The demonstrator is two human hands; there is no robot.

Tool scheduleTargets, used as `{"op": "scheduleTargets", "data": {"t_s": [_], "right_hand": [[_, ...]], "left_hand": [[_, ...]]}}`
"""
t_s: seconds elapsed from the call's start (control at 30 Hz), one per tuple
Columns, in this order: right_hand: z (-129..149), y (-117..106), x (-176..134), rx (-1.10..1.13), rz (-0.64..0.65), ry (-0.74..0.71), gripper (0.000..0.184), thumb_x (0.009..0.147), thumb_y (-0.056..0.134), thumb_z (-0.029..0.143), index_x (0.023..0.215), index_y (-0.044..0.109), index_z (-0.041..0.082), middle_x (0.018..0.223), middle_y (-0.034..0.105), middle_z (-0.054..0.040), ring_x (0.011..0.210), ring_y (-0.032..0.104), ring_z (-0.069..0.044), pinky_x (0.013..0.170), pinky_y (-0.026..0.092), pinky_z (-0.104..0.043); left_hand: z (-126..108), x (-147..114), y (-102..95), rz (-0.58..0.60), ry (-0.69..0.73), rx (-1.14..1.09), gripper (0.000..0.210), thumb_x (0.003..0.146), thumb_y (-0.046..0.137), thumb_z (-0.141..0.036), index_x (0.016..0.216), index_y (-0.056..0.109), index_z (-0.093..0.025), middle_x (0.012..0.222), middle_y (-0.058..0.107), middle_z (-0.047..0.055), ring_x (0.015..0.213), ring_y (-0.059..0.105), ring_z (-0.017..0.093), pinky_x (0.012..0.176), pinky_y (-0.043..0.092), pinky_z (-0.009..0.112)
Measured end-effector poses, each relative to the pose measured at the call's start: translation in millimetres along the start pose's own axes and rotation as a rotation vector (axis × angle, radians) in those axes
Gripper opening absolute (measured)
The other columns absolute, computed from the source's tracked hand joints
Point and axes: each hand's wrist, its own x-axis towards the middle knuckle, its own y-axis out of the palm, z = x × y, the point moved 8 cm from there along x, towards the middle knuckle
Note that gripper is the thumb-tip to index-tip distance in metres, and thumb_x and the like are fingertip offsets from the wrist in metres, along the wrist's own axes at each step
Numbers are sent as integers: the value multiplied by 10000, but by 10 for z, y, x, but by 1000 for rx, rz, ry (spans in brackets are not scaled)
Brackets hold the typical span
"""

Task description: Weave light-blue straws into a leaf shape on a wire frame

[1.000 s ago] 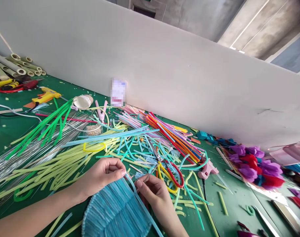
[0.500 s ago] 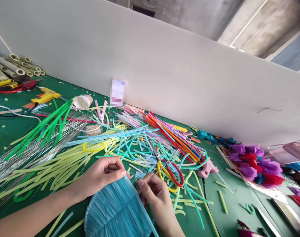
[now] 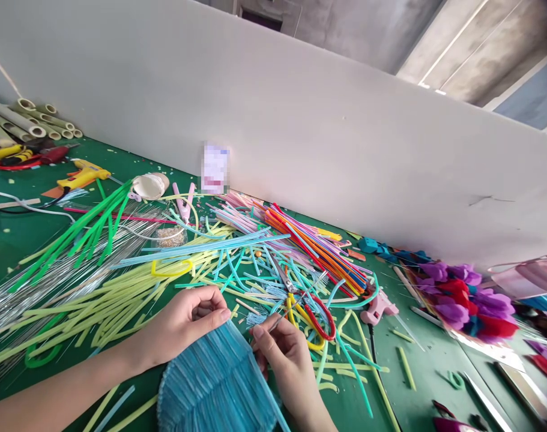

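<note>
A blue pleated piece (image 3: 223, 378), built of close-set fuzzy strips with a rounded left edge, lies at the bottom middle. My left hand (image 3: 194, 321) pinches its upper corner between thumb and fingers. At its right edge, my right hand (image 3: 282, 363) is closed around a thin, pointed metal tool (image 3: 286, 314), whose exact kind I cannot make out. The right fingertips are close against the blue edge, partly hidden. Just beyond that hand lie scissors (image 3: 320, 315) with red and yellow handles, among light-blue and teal pipe cleaner pieces (image 3: 250, 270).
Yellow-green pipe cleaners (image 3: 115, 300), green ones (image 3: 88, 231) and silver wires (image 3: 25, 300) cover the left. A yellow glue gun (image 3: 84, 175) lies behind them. To the right are a pink glue gun (image 3: 379, 307) and purple-red flowers (image 3: 466, 294). A pale partition (image 3: 300, 132) closes off the back.
The blue piece has shifted slightly to the right and its top edge has tilted a little. My hands hold almost the same places; the thin tool has turned slightly.
</note>
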Motion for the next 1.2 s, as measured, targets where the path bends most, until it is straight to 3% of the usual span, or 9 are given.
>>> {"op": "scheduleTargets", "data": {"t_s": [0.17,0.37,0.67,0.8,0.9,0.97,1.07,1.13,1.2], "right_hand": [[30,31,-9,-12,17,-4,387,787,731,496,724,572,149,598,561,34,439,481,-49,421,388,-165],[98,132,-27,-3,87,-16,392,792,720,511,737,586,147,638,553,28,475,488,-53,442,408,-172],[184,-99,10,-167,97,20,412,856,628,557,1028,653,184,874,673,-51,710,602,-127,565,452,-204],[361,-217,-28,-210,138,-24,446,848,627,568,1133,616,226,1061,638,-74,836,605,-171,616,501,-247],[479,-307,-46,-287,175,-36,413,838,652,543,1083,652,210,954,651,-62,764,594,-161,618,491,-254],[583,-440,-35,-305,50,-96,396,845,642,539,1032,673,192,877,666,-61,716,587,-161,598,476,-254],[771,-699,-105,-359,-329,-287,343,885,596,501,1002,668,186,908,695,-84,740,615,-189,634,486,-287],[961,-730,-271,-553,-547,-553,245,900,597,401,1018,658,196,982,698,-98,828,631,-223,728,497,-342],[1107,-554,-471,-842,-636,-879,202,879,624,254,1075,646,213,1040,685,-102,941,620,-256,845,472,-412]], "left_hand": [[-20,-20,1,-26,-20,-17,322,859,592,-512,781,578,-199,695,518,-40,667,481,137,624,368,244],[-71,-79,73,34,-80,6,313,807,646,-501,951,716,-231,1001,715,20,1039,602,260,939,405,318],[45,-45,-89,-128,-142,-90,323,777,671,-535,810,673,-214,733,599,-26,686,545,165,622,406,242],[100,-38,-197,-220,-158,-148,332,759,689,-543,846,676,-223,729,606,-29,698,570,172,626,418,244],[143,-41,-293,-299,-179,-168,365,746,690,-562,878,688,-222,740,658,-7,735,618,213,643,443,267],[152,-43,-358,-360,-170,-169,393,725,702,-572,896,701,-218,792,698,19,794,646,252,664,463,287],[156,-53,-434,-444,-150,-176,446,679,729,-590,911,717,-209,872,721,52,879,655,297,694,487,312],[152,-62,-448,-470,-143,-180,468,671,731,-599,931,716,-210,912,723,61,919,650,308,707,494,315],[158,-71,-428,-462,-151,-195,475,690,717,-604,966,706,-218,960,721,65,947,647,306,709,495,311]]}}
